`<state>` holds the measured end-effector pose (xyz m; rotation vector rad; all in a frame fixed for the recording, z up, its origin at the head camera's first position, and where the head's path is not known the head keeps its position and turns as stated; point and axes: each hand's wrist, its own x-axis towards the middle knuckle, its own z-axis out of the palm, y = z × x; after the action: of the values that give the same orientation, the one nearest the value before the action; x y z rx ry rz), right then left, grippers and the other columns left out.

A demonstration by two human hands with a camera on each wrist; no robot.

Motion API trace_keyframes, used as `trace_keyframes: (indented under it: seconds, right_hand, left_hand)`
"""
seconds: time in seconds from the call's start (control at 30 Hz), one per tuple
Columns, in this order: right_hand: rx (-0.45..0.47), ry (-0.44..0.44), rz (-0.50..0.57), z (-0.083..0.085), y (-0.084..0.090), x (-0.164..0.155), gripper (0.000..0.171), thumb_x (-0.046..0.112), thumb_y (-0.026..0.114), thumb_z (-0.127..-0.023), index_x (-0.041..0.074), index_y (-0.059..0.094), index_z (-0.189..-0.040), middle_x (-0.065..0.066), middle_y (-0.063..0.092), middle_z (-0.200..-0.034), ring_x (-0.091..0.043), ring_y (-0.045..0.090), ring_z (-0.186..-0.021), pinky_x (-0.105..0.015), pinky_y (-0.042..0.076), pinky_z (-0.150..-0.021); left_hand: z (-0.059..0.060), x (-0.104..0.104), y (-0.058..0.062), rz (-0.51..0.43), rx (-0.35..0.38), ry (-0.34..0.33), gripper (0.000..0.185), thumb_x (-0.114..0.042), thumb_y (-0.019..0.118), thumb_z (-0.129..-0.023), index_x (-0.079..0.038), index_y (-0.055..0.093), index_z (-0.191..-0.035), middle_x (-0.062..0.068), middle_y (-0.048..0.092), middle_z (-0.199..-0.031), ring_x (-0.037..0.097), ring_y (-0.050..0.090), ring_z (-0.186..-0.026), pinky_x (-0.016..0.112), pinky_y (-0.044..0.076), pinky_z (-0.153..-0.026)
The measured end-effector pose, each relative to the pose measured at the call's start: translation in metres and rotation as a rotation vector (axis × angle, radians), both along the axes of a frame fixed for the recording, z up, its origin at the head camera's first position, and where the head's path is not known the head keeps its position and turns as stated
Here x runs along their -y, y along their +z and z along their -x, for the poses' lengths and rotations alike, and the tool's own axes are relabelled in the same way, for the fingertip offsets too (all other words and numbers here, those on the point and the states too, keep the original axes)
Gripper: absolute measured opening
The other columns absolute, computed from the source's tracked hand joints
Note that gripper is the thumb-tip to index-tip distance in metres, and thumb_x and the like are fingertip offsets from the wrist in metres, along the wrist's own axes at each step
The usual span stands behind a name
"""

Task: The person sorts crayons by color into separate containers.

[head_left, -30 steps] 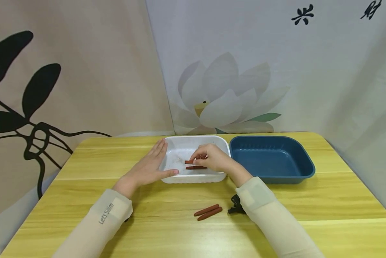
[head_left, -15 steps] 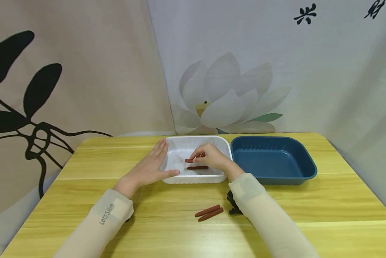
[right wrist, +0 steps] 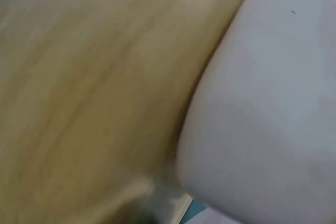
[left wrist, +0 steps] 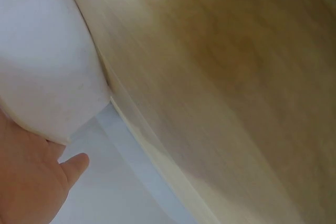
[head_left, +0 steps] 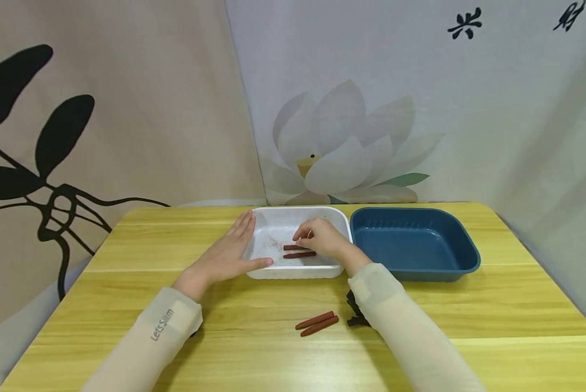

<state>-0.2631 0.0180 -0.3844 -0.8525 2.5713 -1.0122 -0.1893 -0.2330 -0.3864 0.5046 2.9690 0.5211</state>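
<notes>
Head view: the right hand (head_left: pixel 320 238), nearer, bends its fingers over the rear stick (head_left: pixel 290 247); whether they pinch it, I cannot tell. The stick lies in the tray (head_left: pixel 293 273), long axis left-to-right, roughly parallel to the front stick (head_left: pixel 300 255). The left hand (head_left: pixel 224 253), fingers straight, rests against the tray's left end. Left wrist view: part of that hand, plus table (left wrist: pixel 210 103); no stick. Right wrist view: table; no stick.

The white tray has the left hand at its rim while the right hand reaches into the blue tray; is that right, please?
Not quite: the head view shows the right hand in the white tray, not the blue tray; the left hand is at the white tray's rim.
</notes>
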Motion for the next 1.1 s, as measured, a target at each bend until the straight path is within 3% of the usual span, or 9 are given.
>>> trace_keyframes:
  seconds: [0.53, 0.87, 1.1]
  right_hand:
    - [-0.144, 0.057, 0.015, -0.021, 0.022, -0.020, 0.016, 0.015, 0.068, -0.094, 0.005, 0.076, -0.103, -0.004, 0.071, -0.092, -0.016, 0.057, -0.081, -0.026, 0.049, -0.071]
    - [-0.170, 0.099, 0.089, -0.040, 0.029, -0.032, 0.013, 0.014, 0.070, -0.093, 0.008, 0.077, -0.102, -0.002, 0.071, -0.090, -0.013, 0.057, -0.081, -0.024, 0.049, -0.071]
    - [-0.170, 0.127, 0.116, -0.060, 0.035, -0.039, 0.012, 0.017, 0.070, -0.093, 0.014, 0.077, -0.102, 0.003, 0.071, -0.092, -0.009, 0.057, -0.081, -0.030, 0.053, -0.075]
  left_hand:
    - [-0.001, 0.000, -0.002, 0.005, -0.013, -0.004, 0.114, -0.075, 0.050, -0.088, 0.001, 0.004, -0.158, 0.010, -0.010, -0.167, 0.030, -0.003, -0.156, 0.049, 0.013, -0.126]
    - [-0.002, -0.001, -0.001, 0.000, 0.005, -0.001, 0.113, -0.075, 0.051, -0.088, 0.000, 0.003, -0.158, 0.009, -0.011, -0.167, 0.030, -0.004, -0.156, 0.048, 0.012, -0.126]
    - [-0.001, -0.001, 0.001, 0.002, 0.004, -0.005, 0.114, -0.075, 0.051, -0.088, 0.000, 0.003, -0.158, 0.010, -0.011, -0.167, 0.031, -0.003, -0.156, 0.050, 0.012, -0.126]
